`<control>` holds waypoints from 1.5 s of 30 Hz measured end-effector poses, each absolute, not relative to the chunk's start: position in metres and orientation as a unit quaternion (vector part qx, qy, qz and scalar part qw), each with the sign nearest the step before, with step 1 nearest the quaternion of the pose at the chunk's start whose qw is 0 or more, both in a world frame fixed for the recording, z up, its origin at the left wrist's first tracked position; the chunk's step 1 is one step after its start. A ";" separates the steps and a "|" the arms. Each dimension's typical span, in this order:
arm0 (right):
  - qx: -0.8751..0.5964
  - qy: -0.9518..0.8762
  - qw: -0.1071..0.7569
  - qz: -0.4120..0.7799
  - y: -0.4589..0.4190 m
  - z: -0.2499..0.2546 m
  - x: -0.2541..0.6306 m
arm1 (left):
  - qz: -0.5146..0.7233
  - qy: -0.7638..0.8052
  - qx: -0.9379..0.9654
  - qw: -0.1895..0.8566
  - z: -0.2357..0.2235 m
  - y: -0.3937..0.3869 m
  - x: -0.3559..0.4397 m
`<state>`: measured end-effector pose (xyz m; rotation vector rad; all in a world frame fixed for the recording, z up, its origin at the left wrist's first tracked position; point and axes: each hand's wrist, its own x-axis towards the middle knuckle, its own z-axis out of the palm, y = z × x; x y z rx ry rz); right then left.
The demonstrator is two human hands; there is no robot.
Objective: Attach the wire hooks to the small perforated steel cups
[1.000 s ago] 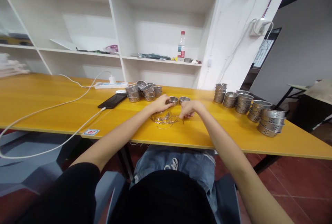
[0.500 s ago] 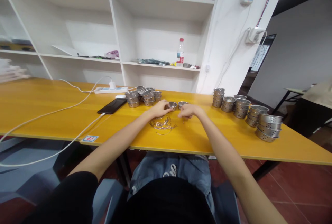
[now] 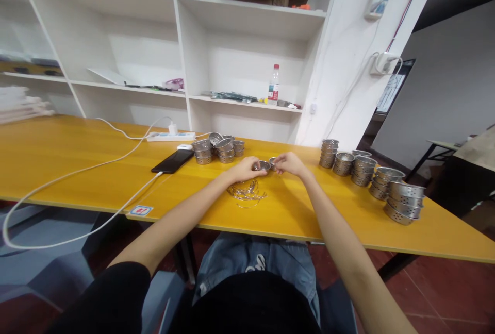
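Observation:
My left hand (image 3: 246, 168) grips the side of a small perforated metal strainer cup (image 3: 262, 166), which looks slightly tilted. Close to that cup's right side, my right hand (image 3: 289, 164) has its fingers pinched together; whatever is between them is too small to make out. A second metal cup (image 3: 273, 162) stands just behind, partly hidden by the right fingers. In front of my hands lies a loose heap of thin bent metal wires (image 3: 247, 192) on the yellow table (image 3: 174, 195).
Stacked strainer cups (image 3: 220, 149) stand at the back left, and more stacks (image 3: 404, 202) line the right side. A phone (image 3: 172, 161) with a white cable (image 3: 116, 215) lies on the left near a power strip (image 3: 172, 136). White shelves (image 3: 247, 104) rise behind the table.
My right hand has moved up from beside the wires to the cup in my left hand. That cup has shifted slightly and tipped. The view has tilted a little.

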<state>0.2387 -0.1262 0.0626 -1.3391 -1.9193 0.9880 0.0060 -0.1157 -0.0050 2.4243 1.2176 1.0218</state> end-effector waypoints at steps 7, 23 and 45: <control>-0.475 -0.743 0.318 0.350 -0.126 0.061 0.238 | 0.365 0.408 0.819 0.171 -0.003 -0.122 0.007; -0.457 -0.709 0.398 0.362 -0.129 0.065 0.220 | 0.374 0.400 0.815 0.189 -0.005 -0.122 0.010; -0.434 -0.770 0.364 0.294 -0.132 0.049 0.199 | 0.388 0.378 0.819 0.188 -0.001 -0.123 0.010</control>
